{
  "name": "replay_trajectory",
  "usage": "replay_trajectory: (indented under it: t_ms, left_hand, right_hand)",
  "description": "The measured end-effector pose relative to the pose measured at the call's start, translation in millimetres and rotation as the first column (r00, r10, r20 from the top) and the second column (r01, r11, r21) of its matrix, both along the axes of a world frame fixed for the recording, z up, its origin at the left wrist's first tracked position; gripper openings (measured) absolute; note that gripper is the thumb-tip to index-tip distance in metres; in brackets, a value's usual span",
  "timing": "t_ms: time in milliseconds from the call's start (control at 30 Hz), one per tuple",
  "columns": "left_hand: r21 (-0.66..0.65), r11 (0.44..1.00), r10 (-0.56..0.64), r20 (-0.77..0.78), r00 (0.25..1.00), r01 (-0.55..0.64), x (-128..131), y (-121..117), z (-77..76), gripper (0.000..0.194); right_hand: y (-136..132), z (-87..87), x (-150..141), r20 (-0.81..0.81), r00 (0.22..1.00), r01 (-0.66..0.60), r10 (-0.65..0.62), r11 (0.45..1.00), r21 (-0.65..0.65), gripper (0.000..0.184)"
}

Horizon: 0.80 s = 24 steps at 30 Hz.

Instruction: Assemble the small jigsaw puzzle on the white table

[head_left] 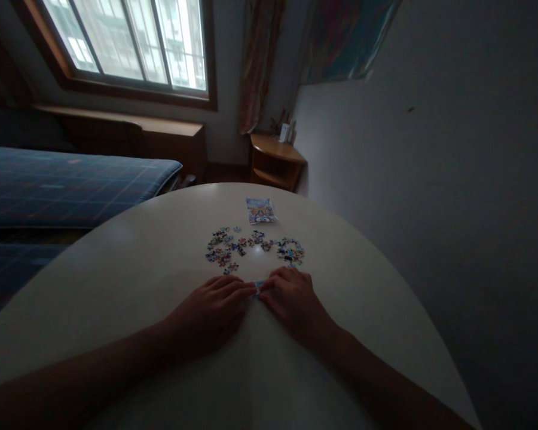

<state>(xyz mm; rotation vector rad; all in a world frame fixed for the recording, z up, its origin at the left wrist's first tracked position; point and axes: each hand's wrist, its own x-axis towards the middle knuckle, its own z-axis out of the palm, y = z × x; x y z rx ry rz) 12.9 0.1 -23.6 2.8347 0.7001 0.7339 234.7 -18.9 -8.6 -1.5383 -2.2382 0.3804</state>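
Small blue joined jigsaw puzzle pieces (258, 288) lie on the table between my two hands, partly covered by fingertips. From the left, my left hand (215, 310) presses its closed fingers on their edge, palm down. On the other side, my right hand (293, 301) pinches the pieces with thumb and forefinger. Just beyond my hands, loose jigsaw pieces (219, 248) form a pile at the left. Another ring of pieces (290, 251) lies to the right, and a few scattered ones (256, 237) link the two. A printed picture packet (260, 211) lies farther back.
Everything rests on a round white table (161, 286) with a curved edge. A bed with a blue plaid mattress (72, 185) stands at the left. Behind are a window (134, 42), a small wooden corner shelf (275, 149) and a curtain (260, 65). A wall (430, 179) runs along the right.
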Motion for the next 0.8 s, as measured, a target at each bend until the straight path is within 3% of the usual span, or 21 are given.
replay_trajectory:
  t_ms: [333,533,800]
  left_hand:
    - [0.034,0.999,-0.008,-0.039,0.999,0.010,-2,0,-1.3,0.030]
    - [0.017,1.000,0.000,-0.023,1.000,0.000,-1,1,-1.9,0.043]
    - [0.008,1.000,0.006,-0.073,0.997,-0.005,-3,0,-3.3,0.037]
  right_hand:
    - [0,-4.2,0,0.043,0.998,-0.052,0.047,0.990,0.133,0.008]
    - [2,-3.4,5,0.108,0.983,-0.170,0.150,0.963,0.208,0.006]
    - [9,-0.7,28,0.101,0.957,-0.288,0.272,0.936,0.204,0.029]
